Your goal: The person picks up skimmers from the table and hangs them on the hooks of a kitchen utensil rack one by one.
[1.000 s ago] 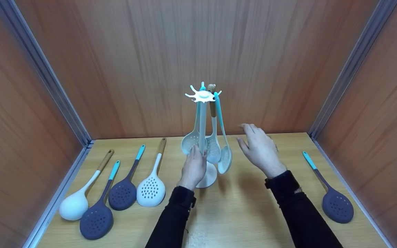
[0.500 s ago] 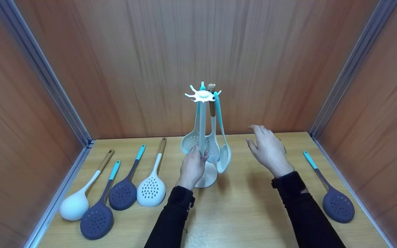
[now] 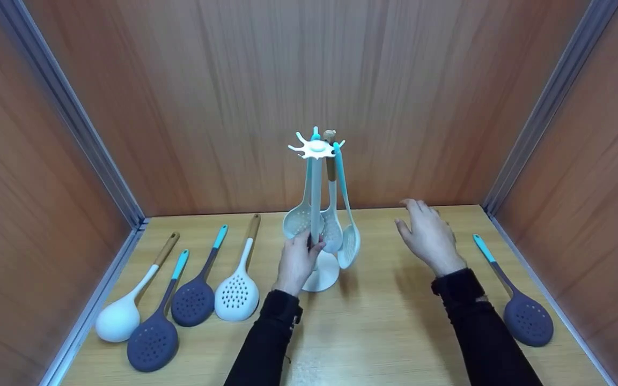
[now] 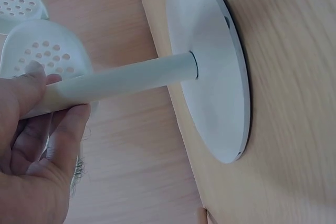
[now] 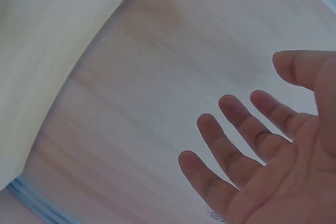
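Note:
In the head view a white utensil stand [image 3: 316, 198] with a spiky hook ring stands upright at the middle of the table. My left hand [image 3: 292, 264] grips its pole low down. Thumb and fingers wrap that pole [image 4: 142, 77] in the left wrist view, above the round base [image 4: 212, 77]. From the hooks hang a pale skimmer [image 3: 295, 220] with a turquoise handle, a perforated spoon [image 3: 332, 231] with a wooden handle and a turquoise-handled ladle [image 3: 348, 246]. To the right, my right hand [image 3: 428, 238] is in the air, fingers spread and holding nothing; its palm [image 5: 294, 187] shows in the right wrist view.
Lying at left are a white ladle [image 3: 118, 320] with a wooden handle, two dark skimmers [image 3: 152, 343] with turquoise handles and a white skimmer [image 3: 236, 296]. Another dark skimmer [image 3: 528, 320] lies at the right edge. Wood-grain panels [image 3: 309, 64] enclose the table on three sides.
My right hand has moved to the right and a little back toward me, away from the stand. The left hand keeps holding the pole, its grip slightly shifted.

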Demonstrator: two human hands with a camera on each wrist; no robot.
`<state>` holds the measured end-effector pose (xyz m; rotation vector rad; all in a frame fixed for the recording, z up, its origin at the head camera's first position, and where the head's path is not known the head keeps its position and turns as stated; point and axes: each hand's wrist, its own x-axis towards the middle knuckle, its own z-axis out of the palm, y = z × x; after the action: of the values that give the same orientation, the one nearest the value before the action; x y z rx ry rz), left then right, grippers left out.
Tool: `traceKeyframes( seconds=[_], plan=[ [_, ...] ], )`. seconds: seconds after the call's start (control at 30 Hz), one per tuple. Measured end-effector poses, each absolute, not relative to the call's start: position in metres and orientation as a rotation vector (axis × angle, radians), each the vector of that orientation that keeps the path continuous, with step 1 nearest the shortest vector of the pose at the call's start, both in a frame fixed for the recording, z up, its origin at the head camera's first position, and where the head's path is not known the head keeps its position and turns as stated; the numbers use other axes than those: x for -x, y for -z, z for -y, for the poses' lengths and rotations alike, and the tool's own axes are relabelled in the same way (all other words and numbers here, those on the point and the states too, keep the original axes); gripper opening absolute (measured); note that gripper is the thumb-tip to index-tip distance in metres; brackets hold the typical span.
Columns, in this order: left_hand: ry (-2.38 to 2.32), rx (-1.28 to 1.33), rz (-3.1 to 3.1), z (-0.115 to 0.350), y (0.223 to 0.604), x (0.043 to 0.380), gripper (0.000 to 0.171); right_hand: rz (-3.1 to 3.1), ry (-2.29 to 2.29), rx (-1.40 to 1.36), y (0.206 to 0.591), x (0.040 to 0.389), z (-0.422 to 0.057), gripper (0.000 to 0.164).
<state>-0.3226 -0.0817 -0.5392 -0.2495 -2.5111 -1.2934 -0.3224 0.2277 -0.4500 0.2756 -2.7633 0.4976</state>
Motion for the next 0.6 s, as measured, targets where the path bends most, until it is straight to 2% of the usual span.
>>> traceKeyframes(
  seconds=[0.6],
  plan=[
    [1.290,0.263,2.506,0.080,0.542,0.324,0.008,2.879,-0.517,-0.174,0.468,0.330,-0.267,0.055]
  ],
)
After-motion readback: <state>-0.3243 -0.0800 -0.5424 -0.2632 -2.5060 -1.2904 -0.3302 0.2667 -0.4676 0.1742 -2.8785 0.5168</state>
